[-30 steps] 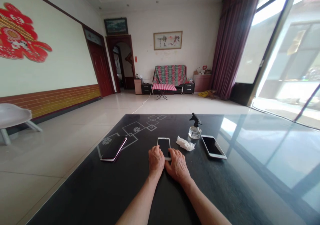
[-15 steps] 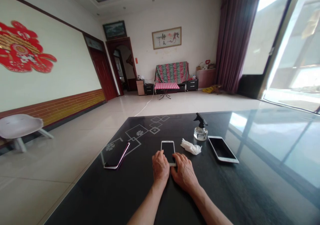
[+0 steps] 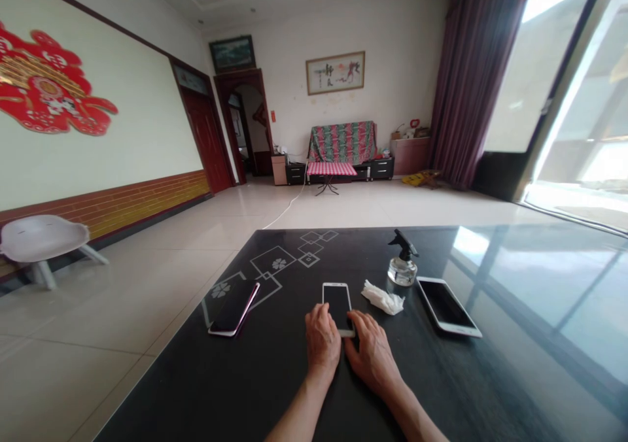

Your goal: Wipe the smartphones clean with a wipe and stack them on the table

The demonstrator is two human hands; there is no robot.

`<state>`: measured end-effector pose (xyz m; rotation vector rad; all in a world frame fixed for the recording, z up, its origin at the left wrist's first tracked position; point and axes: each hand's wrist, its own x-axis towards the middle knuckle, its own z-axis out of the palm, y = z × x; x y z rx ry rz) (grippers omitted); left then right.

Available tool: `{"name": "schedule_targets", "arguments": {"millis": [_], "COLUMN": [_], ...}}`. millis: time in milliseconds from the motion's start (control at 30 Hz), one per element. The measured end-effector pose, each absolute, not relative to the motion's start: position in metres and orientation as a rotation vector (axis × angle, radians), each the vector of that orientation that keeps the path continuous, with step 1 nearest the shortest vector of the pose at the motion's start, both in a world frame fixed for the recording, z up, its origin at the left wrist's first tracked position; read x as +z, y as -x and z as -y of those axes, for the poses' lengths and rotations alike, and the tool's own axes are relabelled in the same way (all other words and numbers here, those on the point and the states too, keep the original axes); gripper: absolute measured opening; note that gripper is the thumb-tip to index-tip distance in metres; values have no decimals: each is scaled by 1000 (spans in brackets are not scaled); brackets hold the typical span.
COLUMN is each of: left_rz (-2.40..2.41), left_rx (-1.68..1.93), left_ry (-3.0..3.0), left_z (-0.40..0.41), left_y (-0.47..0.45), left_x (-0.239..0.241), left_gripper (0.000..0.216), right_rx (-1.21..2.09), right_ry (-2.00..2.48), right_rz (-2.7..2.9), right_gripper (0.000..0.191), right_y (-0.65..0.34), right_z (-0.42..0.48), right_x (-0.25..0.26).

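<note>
A white smartphone [image 3: 338,303] with a dark screen lies on the black table in front of me. My left hand [image 3: 322,340] grips its lower left side, fingers curled along the edge. At the lower right side, my right hand [image 3: 371,349] holds it between bent fingers and thumb. Parts of the phone's lower edges are hidden behind the hands. Just right of the phone is a crumpled white tissue [image 3: 383,297]. Behind the tissue stands a clear spray bottle [image 3: 403,271] with a black trigger head.
A larger white phone or tablet [image 3: 448,306] lies to the right on the black table [image 3: 196,390]. Another dark phone with a pinkish edge [image 3: 234,310] lies to the left. Beyond are a white chair [image 3: 46,239] and a small table with a checked cloth [image 3: 331,169].
The view has turned slightly left, so everything sits a little further right in the picture. Both hands stay at the phone's sides, with hardly any shift of the fingers.
</note>
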<state>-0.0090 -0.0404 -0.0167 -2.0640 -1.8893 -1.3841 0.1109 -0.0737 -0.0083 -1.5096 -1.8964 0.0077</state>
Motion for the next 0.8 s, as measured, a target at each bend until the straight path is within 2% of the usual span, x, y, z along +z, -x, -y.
{"name": "schedule_targets", "arguments": {"millis": [800], "left_rz": [1836], "left_rx": [-1382], "left_ry": [2122], "left_z": [36], "left_y": [16], "left_x": [-22], "left_gripper": [35], "right_rx": [-12], "right_ry": [1454], "right_rz": [1832], "right_gripper": [45], "right_y": [-110], "right_z": [73], "right_x": [-14]}}
